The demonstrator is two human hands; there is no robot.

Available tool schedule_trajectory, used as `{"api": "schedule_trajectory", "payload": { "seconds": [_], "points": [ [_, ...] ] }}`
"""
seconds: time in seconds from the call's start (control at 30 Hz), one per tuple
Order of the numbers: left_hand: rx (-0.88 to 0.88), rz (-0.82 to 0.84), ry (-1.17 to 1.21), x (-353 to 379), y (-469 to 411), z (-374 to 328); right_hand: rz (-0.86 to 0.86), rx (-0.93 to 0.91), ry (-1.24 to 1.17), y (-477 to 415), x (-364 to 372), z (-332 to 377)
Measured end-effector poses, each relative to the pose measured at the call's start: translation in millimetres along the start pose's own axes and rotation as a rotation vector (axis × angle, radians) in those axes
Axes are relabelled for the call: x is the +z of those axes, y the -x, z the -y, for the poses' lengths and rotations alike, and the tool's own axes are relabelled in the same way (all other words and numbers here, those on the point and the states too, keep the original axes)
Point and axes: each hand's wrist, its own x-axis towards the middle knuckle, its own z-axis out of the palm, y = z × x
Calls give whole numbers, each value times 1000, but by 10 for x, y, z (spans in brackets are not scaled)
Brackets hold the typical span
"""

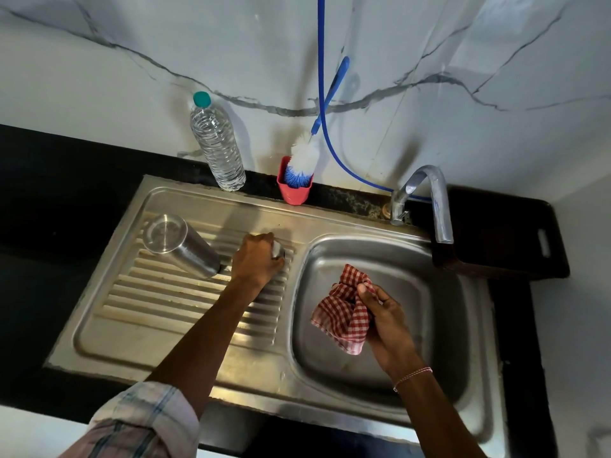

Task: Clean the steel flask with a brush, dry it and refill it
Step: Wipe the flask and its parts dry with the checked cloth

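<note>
The steel flask (180, 244) stands upside down on the ribbed draining board (185, 299), base up. Just right of it, my left hand (258, 259) curls over a small steel piece (278, 250), apparently the flask's lid, which rests on the board. My right hand (385, 317) holds a bunched red-and-white checked cloth (345, 312) over the sink basin (423, 259). The blue-and-white bottle brush (302, 160) stands head down in a red holder (294, 190) at the back edge. A plastic water bottle (216, 143) with a teal cap stands behind the board.
A steel tap (429, 200) arches over the basin's back right corner, with a blue hose (325, 104) running down the marble wall behind it. A dark tray (509, 239) sits on the black counter to the right.
</note>
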Motion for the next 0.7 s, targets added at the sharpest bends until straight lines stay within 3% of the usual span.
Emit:
{"api": "schedule_trajectory", "payload": {
  "seconds": [0.13, 0.37, 0.6, 0.7],
  "points": [
    [28, -47, -18, -74, 105, -25, 20, 17, -49, 0, 21, -5],
    [120, -443, 337, -421, 909, -171, 75, 59, -149, 103, 179, -52],
    [-177, -949, 689, -697, 1408, 202, 167, 174, -247, 264, 233, -33],
    [-169, -937, 520, -1079, 1309, 344, 178, 189, -275, 358, 238, -20]
  ]
}}
